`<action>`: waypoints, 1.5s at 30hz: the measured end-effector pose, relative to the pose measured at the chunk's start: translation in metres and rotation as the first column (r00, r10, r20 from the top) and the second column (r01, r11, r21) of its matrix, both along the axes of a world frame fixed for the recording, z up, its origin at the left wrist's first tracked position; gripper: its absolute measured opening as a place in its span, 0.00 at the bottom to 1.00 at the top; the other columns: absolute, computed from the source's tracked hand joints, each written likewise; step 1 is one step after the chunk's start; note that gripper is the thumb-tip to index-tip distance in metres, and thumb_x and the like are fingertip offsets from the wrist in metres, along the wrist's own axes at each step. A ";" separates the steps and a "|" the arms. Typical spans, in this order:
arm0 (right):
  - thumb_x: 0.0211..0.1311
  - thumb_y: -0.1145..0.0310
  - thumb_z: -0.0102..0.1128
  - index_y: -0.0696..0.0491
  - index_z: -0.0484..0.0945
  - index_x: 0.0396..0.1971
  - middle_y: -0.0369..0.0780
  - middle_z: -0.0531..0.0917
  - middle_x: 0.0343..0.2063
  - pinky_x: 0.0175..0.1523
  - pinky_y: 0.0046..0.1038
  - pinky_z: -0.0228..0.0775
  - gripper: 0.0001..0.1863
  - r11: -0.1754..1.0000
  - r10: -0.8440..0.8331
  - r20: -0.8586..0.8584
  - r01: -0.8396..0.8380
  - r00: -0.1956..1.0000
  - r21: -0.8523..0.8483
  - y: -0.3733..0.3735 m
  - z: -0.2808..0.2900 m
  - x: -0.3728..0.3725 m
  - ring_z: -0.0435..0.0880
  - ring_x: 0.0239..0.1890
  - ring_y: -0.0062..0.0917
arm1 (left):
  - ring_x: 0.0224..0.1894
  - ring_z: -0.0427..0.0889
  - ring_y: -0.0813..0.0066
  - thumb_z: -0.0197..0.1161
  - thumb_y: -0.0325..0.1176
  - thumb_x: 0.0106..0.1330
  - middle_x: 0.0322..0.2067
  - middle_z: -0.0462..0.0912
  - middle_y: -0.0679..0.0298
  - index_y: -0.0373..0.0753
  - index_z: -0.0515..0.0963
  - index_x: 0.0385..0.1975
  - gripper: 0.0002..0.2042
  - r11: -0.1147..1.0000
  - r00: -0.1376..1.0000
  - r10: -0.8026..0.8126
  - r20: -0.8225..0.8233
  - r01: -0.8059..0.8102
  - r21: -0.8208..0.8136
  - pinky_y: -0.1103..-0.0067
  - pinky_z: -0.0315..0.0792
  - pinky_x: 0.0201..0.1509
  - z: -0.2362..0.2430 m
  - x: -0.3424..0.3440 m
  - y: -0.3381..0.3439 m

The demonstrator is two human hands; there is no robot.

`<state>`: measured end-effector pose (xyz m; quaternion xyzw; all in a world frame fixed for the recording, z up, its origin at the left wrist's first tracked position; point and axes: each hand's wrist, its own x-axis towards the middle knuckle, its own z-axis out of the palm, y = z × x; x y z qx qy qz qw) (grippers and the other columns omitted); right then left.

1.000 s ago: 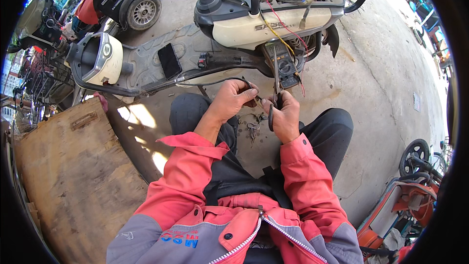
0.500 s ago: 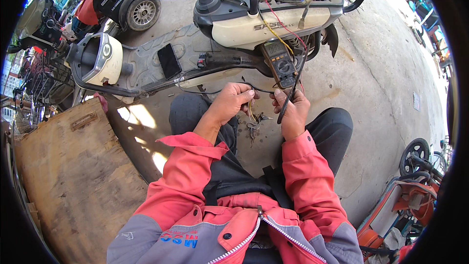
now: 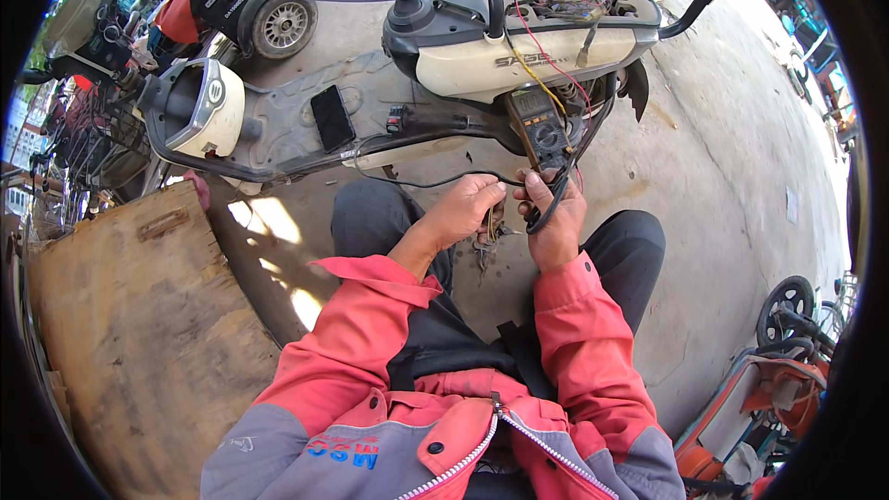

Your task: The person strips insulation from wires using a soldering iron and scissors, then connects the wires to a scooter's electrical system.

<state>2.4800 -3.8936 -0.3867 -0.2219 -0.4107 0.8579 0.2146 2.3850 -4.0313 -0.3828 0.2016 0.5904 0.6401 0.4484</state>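
Note:
My left hand point(image 3: 463, 211) pinches thin wire ends, and a yellowish wire point(image 3: 491, 220) hangs below its fingertips. Close beside it, my right hand point(image 3: 557, 230) is closed around a black cable point(image 3: 561, 189) that loops over the fingers and runs up toward the scooter. A thinner black cable point(image 3: 431, 184) stretches from the scooter's footboard to the hands. Just beyond my right hand, a multimeter point(image 3: 539, 130) leans against the white scooter point(image 3: 463, 69), with red and yellow leads near it. The exact contact between fingertips and wire ends is too small to make out.
On the footboard point(image 3: 287, 120) lie a black phone point(image 3: 332, 118) and a black handlebar grip with a red switch point(image 3: 396, 118). Exposed wiring point(image 3: 569, 2) fills the scooter's open seat bay. A wooden board point(image 3: 148, 315) stands at left; an orange machine point(image 3: 741, 398) is at lower right.
My hands have come closer together, the left one shifting right toward the right hand. The whole view has shifted slightly, moving the scooter a little to the right in the picture.

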 end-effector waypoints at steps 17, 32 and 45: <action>0.66 0.69 0.63 0.58 0.74 0.39 0.45 0.83 0.38 0.30 0.19 0.74 0.10 0.993 0.059 -0.057 -0.065 0.997 -0.096 -0.002 0.005 -0.004 0.82 0.29 0.22 | 0.14 0.64 0.85 0.51 0.41 0.74 0.18 0.68 0.70 0.39 0.70 0.26 0.15 0.994 0.964 -0.078 0.253 0.058 0.088 0.83 0.65 0.16 0.013 0.005 -0.009; 0.65 0.69 0.64 0.54 0.72 0.31 0.38 0.80 0.26 0.23 0.18 0.65 0.09 0.984 -0.047 0.065 0.057 0.997 -0.171 0.008 -0.006 -0.019 0.74 0.20 0.17 | 0.12 0.59 0.84 0.49 0.39 0.75 0.15 0.62 0.72 0.41 0.65 0.22 0.16 0.990 0.982 -0.045 0.184 0.019 0.141 0.83 0.58 0.13 0.005 0.021 0.002; 0.64 0.71 0.63 0.54 0.73 0.32 0.37 0.78 0.25 0.21 0.16 0.61 0.07 0.965 -0.052 0.028 0.058 0.998 -0.255 0.021 0.004 -0.023 0.71 0.18 0.15 | 0.12 0.55 0.86 0.48 0.36 0.75 0.14 0.59 0.72 0.42 0.61 0.22 0.16 0.971 0.951 -0.078 0.301 0.005 0.237 0.84 0.51 0.13 0.015 0.025 0.002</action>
